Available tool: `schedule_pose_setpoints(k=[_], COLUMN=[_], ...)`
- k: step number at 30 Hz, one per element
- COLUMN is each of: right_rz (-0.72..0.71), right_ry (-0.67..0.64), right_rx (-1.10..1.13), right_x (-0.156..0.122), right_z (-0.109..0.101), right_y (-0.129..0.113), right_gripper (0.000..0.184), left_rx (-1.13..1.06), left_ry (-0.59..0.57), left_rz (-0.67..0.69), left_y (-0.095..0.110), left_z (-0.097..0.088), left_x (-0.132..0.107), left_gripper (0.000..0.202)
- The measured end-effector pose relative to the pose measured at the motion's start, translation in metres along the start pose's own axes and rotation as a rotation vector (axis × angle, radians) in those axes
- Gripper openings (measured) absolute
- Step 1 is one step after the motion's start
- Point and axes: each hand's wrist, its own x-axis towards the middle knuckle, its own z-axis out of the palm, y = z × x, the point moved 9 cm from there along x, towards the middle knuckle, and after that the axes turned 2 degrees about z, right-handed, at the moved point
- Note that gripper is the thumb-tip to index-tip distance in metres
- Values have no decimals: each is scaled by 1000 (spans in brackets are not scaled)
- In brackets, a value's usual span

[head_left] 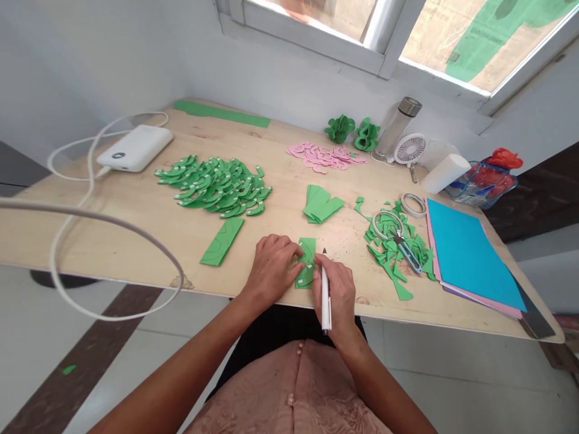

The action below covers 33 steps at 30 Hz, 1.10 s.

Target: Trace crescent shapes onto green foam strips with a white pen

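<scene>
In front of me lies a green paper strip (306, 246) with a curved cut piece and small white squares on it. My left hand (272, 268) holds its left side, fingers bent and fingertips pressed on the paper. My right hand (337, 292) grips a white pen (325, 301), its dark tip pointing away from me. The fingertips of that hand touch the strip's right edge. Left of my hands rests another green strip (222, 242) with drawn curves. Beyond them are fanned green strips (322, 205).
Many curved green pieces (221, 187) are heaped at left, near a white power bank (136, 147) and looped cable. Pink cutouts (321, 157) lie at the back. Green scraps (393, 241) with scissors (407, 252) and tape rolls (414, 205) lie right, beside coloured sheets (473, 253).
</scene>
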Motion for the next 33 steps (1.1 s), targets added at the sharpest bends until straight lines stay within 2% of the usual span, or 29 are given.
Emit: schedule_pose_setpoints(k=[10,14,18,21,25,27,30,33], right_rz=[-8,13,95,219,386,442,496,510], right_ry=[9,29,26,5,-45,-47,-19,-13], right_rx=[0,10,52,156,363,425,431,383], right_x=[0,0,0,-1,-3,-4,-4,-1], right_z=[0,-2,-2,-1,3,1,-7,-15], right_y=[-1,-1,5,16,31,37,47,52], right_gripper=[27,27,28,27,24,22,23,22], left_rx=[0,-45,-127,-196,-354,-386,-235,-102], left_ry=[-21,14,56,62,36,78,132,75], left_rz=[-103,-155,-175,-170,-134,-100,35,179], left_y=[0,1,3,5,7,8,17,28], left_z=[0,-1,-2,-6,-11,-18,-26,-17], left_x=[-2,-5,-11,-14,-16,-16,-18,-24], left_gripper=[5,6,8,7,5,7,12,16])
